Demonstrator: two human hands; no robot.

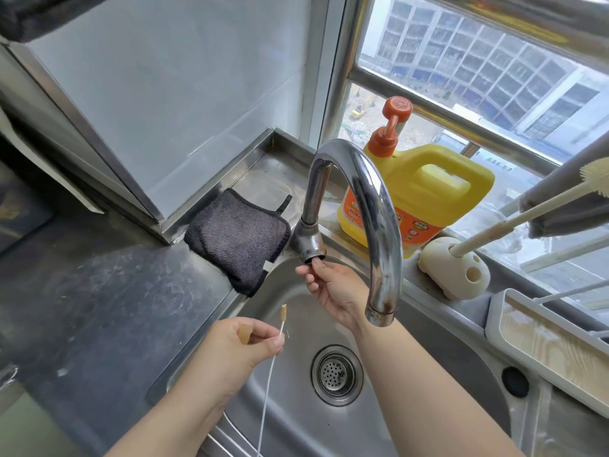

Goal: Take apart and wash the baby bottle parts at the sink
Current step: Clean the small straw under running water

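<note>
At centre frame the right hand [333, 291] pinches the stub at the chrome gooseneck tap's [372, 206] base. Lower left, the left hand [237, 351] pinches a thin white straw brush [52, 311], long axis near upright, over the steel sink [296, 407]; no bottle parts show.

Steel counter [108, 291]; dark cloth [237, 239]

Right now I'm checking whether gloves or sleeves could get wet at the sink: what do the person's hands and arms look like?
Both forearms are bare as far as the picture shows; no sleeve or cuff is in view. The left hand and right hand wear no gloves, and I see no watch, bracelet or ring. The fingers have short, unpainted nails.
</note>
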